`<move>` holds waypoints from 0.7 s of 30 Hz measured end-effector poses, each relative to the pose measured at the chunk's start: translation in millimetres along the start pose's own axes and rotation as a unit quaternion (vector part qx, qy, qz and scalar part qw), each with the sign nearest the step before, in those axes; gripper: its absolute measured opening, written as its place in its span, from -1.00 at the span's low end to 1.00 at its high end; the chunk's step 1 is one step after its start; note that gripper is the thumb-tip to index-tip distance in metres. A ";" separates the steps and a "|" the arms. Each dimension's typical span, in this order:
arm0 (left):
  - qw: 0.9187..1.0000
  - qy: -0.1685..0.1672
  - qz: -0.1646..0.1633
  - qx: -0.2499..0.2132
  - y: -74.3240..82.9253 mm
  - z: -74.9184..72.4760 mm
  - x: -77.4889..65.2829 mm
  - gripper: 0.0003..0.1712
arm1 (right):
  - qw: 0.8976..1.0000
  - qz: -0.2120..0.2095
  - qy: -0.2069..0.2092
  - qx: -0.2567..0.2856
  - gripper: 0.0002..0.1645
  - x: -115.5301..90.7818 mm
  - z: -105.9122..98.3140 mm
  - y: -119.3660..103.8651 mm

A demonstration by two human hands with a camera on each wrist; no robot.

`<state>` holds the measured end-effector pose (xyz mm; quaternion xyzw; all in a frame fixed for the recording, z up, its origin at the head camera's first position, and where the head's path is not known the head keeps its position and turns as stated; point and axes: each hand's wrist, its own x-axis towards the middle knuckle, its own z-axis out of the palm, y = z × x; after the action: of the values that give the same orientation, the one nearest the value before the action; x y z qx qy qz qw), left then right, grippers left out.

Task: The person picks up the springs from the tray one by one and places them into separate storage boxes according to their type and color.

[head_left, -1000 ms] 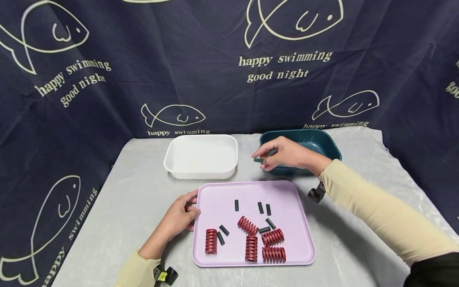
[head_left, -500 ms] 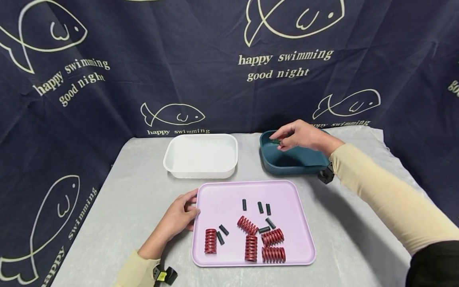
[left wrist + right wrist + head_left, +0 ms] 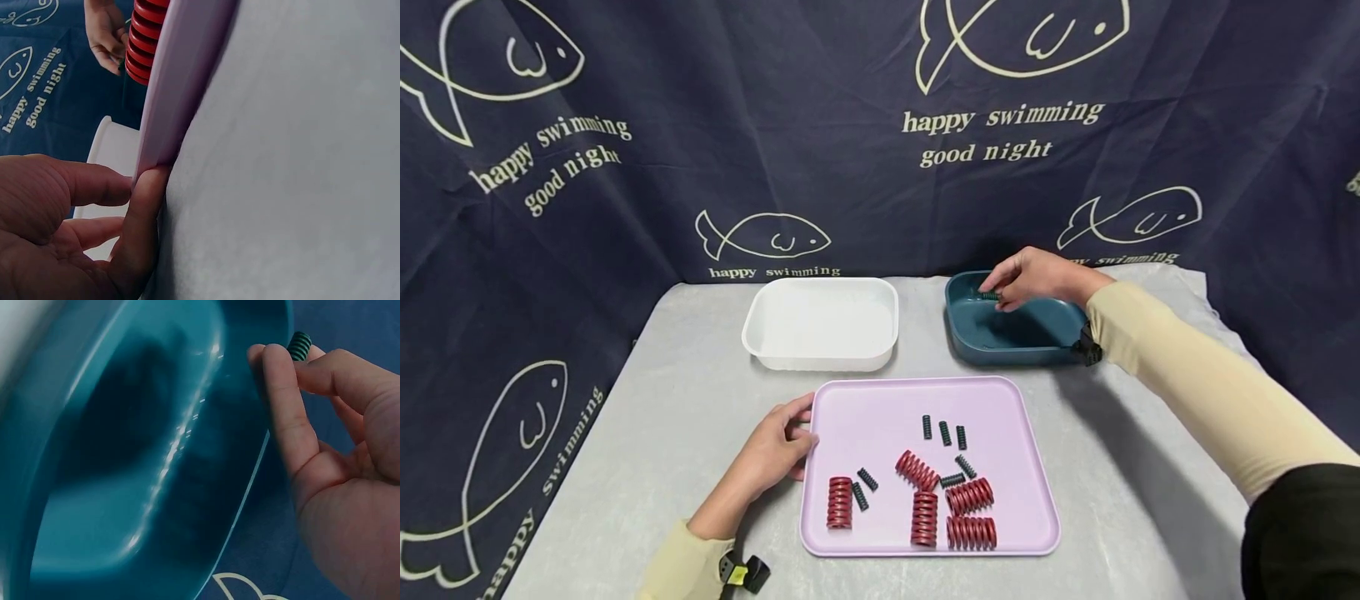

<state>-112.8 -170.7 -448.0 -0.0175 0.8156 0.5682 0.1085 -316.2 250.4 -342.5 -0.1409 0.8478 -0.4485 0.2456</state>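
Note:
My right hand [image 3: 1030, 279] pinches a small green spring [image 3: 990, 296] over the teal bin [image 3: 1022, 357]. In the right wrist view that green spring [image 3: 300, 346] pokes out past the fingertips. My left hand [image 3: 775, 446] holds the left rim of the lilac tray [image 3: 857, 400], and in the left wrist view its fingers [image 3: 100, 184] are against the tray edge [image 3: 165, 100]. On the tray lie several thick red springs [image 3: 925, 518] and several small dark green springs [image 3: 944, 433]. The forearm covers part of the bin.
A white bin [image 3: 820, 325] stands left of the teal one, behind the tray. Grey cloth [image 3: 625, 467] covers the table. A dark blue curtain [image 3: 865, 167] with fish drawings hangs behind and at the sides.
My right hand has carried the green spring back and right, from the bin's front left to over its inside. One green spring on the tray has rolled right. The left hand stays put.

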 end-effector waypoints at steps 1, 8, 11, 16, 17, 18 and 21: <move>1.000 -0.001 0.000 0.000 0.0 -0.1 0.2 -0.26 | 1.000 0.002 -0.003 -0.005 -0.62 1.4 -0.1 1.4; 1.000 -0.001 0.003 0.004 1.6 -1.2 0.9 -0.26 | 0.999 0.015 -0.032 -0.031 -0.65 13.2 0.8 12.5; 1.000 -0.001 0.002 0.007 1.4 -1.2 1.0 -0.26 | 0.998 0.027 -0.043 -0.037 -0.63 18.0 2.6 15.7; 1.000 0.000 0.001 0.008 1.1 -0.8 1.4 -0.26 | 0.996 0.053 -0.057 -0.048 -0.61 22.1 5.7 16.0; 1.000 0.000 0.000 0.009 1.1 -0.7 1.4 -0.26 | 0.995 0.057 -0.058 -0.053 -0.61 22.8 5.9 16.2; 1.000 0.000 0.000 0.009 1.2 -0.7 1.5 -0.26 | 0.995 0.060 -0.060 -0.060 -0.61 23.8 5.9 16.8; 1.000 0.002 -0.002 0.011 1.3 -0.7 1.5 -0.26 | 0.992 0.066 -0.062 -0.090 -0.63 26.9 5.4 18.9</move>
<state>-114.6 -170.7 -446.9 -0.0191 0.8218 0.5591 0.1080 -336.2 244.9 -368.6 -0.1334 0.8754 -0.3436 0.3129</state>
